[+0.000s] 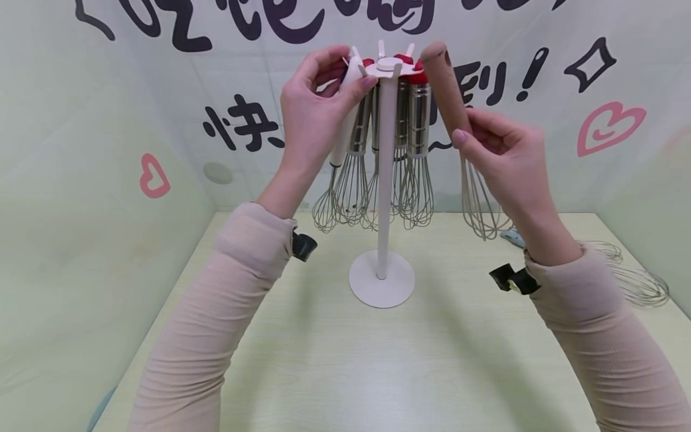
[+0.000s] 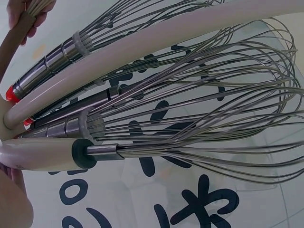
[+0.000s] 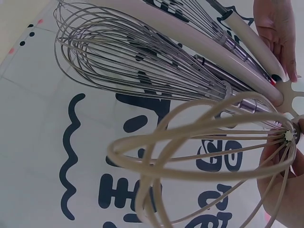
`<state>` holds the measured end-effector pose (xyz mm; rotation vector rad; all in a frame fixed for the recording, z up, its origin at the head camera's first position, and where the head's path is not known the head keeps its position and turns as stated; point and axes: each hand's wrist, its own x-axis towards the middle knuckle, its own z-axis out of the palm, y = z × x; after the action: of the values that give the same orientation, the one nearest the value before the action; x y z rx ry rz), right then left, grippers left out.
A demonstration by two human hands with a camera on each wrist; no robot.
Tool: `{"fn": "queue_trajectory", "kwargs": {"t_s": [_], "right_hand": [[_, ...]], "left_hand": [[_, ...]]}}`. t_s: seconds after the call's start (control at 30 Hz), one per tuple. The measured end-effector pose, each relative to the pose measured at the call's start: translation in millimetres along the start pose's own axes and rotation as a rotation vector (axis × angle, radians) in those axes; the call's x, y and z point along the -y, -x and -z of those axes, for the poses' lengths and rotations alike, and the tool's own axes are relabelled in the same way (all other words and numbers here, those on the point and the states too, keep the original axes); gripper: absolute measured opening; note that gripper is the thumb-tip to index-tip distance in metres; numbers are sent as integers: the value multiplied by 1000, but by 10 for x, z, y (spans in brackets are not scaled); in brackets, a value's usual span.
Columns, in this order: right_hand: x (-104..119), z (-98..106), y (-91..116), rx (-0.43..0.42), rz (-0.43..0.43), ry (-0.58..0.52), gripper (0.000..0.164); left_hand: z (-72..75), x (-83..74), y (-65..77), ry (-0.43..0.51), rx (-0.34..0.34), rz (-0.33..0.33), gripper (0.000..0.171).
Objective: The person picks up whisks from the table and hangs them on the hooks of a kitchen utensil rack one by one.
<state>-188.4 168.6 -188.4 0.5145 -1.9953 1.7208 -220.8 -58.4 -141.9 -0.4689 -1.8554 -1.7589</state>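
At the top of a white whisk stand [image 1: 385, 180], my left hand [image 1: 318, 99] grips the upper end of a white-handled whisk [image 1: 344, 135], its thumb at the edge of the top disc. In the left wrist view that white handle [image 2: 42, 153] ends in a dark collar above the wires. My right hand [image 1: 513, 156] pinches the lower handle of a brown whisk [image 1: 442, 78], upright and slightly tilted, to the right of the stand. Its pale wires [image 3: 152, 166] fill the front of the right wrist view. Several metal-handled whisks [image 1: 418, 114] with red tops hang around the pole.
The round base [image 1: 382, 294] of the stand rests on a light wooden table [image 1: 345, 360]. More whisks [image 1: 642, 285] lie at the table's right side, partly behind the right forearm. A printed cloth backdrop [image 1: 243, 180] closes off the back and sides.
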Motion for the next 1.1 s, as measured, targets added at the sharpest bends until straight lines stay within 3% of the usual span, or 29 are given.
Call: {"fn": "queue_trajectory", "kwargs": {"t_s": [0.17, 0.47, 0.73, 1.1], "right_hand": [[-5, -36, 3, 16, -12, 58, 35], [-25, -110, -3, 22, -28, 54, 35], [-63, -174, -25, 28, -42, -35, 36], [-99, -248, -37, 36, -35, 52, 35]], "left_hand": [[2, -19, 17, -5, 0, -2, 48], [4, -97, 70, -11, 1, -6, 47], [3, -110, 74, -10, 0, -1, 47], [2, -123, 77, -7, 0, 5, 48]]}}
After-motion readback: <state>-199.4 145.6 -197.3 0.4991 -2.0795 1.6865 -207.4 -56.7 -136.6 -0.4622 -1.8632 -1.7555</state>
